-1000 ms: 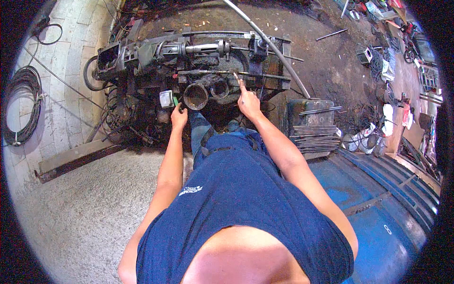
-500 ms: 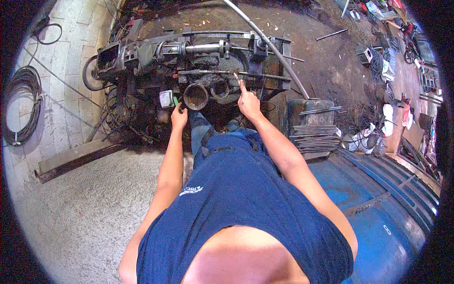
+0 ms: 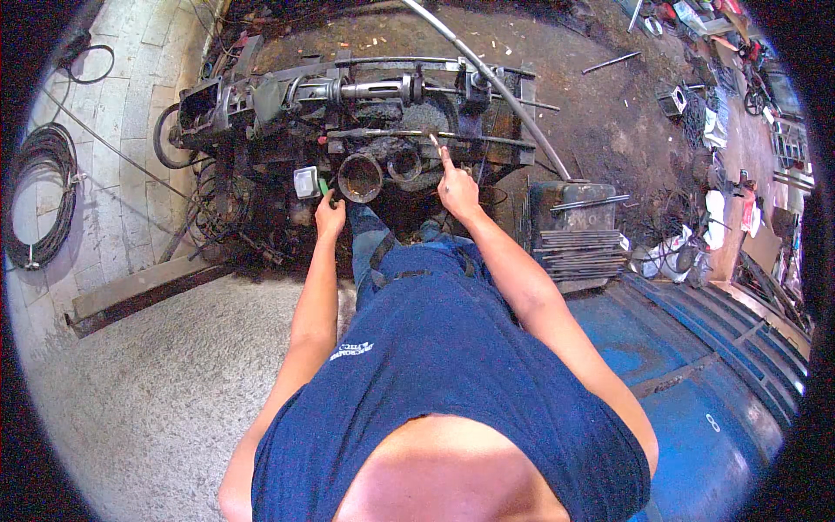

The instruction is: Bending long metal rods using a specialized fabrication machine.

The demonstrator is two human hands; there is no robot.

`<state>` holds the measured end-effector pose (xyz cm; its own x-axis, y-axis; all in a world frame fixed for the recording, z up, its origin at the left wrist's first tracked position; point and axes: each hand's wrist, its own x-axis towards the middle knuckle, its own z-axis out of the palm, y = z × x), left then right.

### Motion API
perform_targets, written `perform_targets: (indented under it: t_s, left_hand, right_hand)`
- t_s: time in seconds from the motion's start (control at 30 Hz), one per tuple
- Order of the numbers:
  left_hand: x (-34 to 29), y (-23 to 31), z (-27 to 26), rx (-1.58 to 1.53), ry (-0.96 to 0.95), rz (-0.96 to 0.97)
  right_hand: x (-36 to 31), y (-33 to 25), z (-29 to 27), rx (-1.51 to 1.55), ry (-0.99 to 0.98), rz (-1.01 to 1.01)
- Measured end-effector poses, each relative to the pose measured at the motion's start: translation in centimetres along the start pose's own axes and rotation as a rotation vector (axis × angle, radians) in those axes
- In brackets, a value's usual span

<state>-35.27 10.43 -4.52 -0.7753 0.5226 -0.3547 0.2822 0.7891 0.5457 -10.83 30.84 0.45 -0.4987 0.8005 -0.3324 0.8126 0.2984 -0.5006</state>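
Observation:
A long, dark, greasy machine [image 3: 348, 109] stretches in front of me, with a bright metal shaft and collar [image 3: 407, 89] along its upper part. My left hand [image 3: 330, 216] is closed at its near side on a small green handle [image 3: 323, 186]; the handle's lower end is hidden by the fingers. Just left of that is a whitish square box [image 3: 306, 182]. My right hand [image 3: 457, 189] has its forefinger stretched toward a thin bar [image 3: 391, 134], other fingers curled. A short pale piece [image 3: 436, 141] shows at the fingertip, too small to name. Two round pipe openings [image 3: 360, 177] lie between my hands.
A long grey pole [image 3: 487, 73] slants across the machine's right side. Metal rods [image 3: 581, 252] lie stacked on a dark box [image 3: 591, 197] at right. A coiled cable [image 3: 43, 196] rests on the left paving, and a blue ribbed panel [image 3: 696, 383] lies at lower right.
Both hands keep nearly the same places. The grey pole's upper end appears slightly further left.

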Motion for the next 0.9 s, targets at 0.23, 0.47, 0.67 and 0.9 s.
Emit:
perform_targets:
  t_s: [0.23, 0.47, 0.67, 0.9]
  left_hand:
    - [-0.3, 1.3, -0.4, 0.015, -0.014, -0.036]
    - [-0.2, 0.9, -0.5, -0.001, -0.033, -0.018]
    - [-0.3, 0.4, -0.2, -0.028, -0.003, -0.010]
    - [-0.5, 0.7, -0.3, 0.004, 0.005, 0.025]
  right_hand:
    - [0.1, 0.2, -0.1, -0.007, -0.012, 0.008]
    - [0.4, -0.9, -0.5, 0.147, 0.022, 0.034]
    - [2.9, -4.6, -4.7, 0.436, 0.151, 0.064]
    - [8.6, -6.7, -5.9, 0.240, 0.182, 0.027]
